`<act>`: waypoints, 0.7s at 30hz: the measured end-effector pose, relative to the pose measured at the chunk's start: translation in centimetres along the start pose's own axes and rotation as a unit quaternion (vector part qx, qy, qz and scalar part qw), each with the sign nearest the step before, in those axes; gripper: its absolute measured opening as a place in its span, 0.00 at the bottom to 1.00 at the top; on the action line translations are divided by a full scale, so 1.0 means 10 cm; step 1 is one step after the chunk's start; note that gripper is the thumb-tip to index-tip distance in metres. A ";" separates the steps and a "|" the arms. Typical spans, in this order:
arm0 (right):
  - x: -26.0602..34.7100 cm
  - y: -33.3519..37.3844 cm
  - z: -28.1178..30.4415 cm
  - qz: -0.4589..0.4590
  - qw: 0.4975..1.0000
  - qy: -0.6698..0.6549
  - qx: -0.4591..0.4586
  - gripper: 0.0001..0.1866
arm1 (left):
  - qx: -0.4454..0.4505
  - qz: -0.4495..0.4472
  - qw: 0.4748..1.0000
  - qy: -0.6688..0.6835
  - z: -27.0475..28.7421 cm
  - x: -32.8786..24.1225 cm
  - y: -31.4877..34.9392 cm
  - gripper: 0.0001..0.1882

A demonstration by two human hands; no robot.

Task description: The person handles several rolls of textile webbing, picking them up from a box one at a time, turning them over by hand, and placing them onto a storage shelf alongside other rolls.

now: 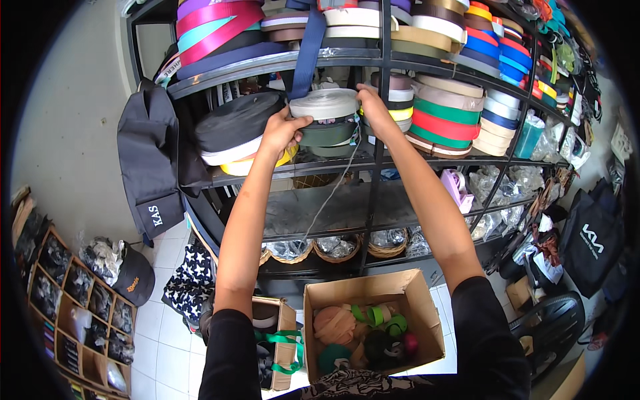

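Observation:
A pale grey-white roll of webbing lies on top of dark green rolls on the middle shelf. My left hand grips its left side, thumb along the edge and fingers curled below. From the right, my right hand pinches the opposite edge, close to the black upright. A thin pale cord dangles from the right end of the stack. Just above hangs a navy strap, its end behind the pale roll. Left of my left hand are large black rolls.
Black shelving holds several coloured webbing rolls. Below stand wicker baskets with plastic-wrapped items. An open cardboard box with rolled straps is near my body, beside a smaller box. A black bag hangs left; a dark chair stands right.

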State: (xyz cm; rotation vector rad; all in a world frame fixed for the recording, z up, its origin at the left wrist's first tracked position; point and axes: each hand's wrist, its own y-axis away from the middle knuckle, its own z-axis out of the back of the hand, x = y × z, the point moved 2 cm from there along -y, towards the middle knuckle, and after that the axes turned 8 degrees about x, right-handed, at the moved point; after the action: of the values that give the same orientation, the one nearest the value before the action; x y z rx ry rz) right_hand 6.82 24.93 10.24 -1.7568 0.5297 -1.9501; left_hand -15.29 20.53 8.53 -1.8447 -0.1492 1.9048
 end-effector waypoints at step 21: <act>0.15 0.75 0.17 0.125 0.938 0.280 -0.159 0.14 | -0.094 -0.082 0.990 -0.072 -0.33 0.29 0.93 0.19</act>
State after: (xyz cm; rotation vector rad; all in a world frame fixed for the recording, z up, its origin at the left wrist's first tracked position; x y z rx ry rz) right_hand 8.97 17.89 7.42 -1.1865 1.2572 -2.2555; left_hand -14.48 12.74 1.91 -1.7507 -0.5298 1.9617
